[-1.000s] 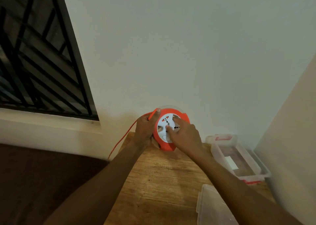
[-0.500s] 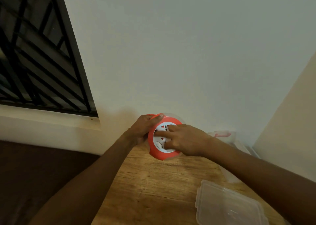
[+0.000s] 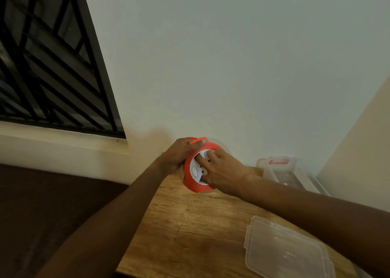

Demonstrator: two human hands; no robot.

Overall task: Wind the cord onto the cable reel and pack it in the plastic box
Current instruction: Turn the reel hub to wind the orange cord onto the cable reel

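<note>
An orange cable reel (image 3: 191,183) with a white socket face stands on edge at the back of the wooden table (image 3: 190,231). My left hand (image 3: 180,153) grips its upper left rim, thumb over a short piece of orange cord (image 3: 198,140) at the top. My right hand (image 3: 221,170) lies across the white face, fingers curled into it. The clear plastic box (image 3: 280,170) with a red clip sits open at the back right, against the wall. No hanging cord shows to the left of the reel.
The box's clear lid (image 3: 285,250) lies flat on the table at the front right. A white wall stands right behind the reel, and another wall closes the right side. A barred window (image 3: 48,66) fills the upper left. Dark floor lies left of the table.
The long orange cord that hung down left of the reel a second ago is gone from sight. My right hand has turned round on the reel's face. The view shifted left.
</note>
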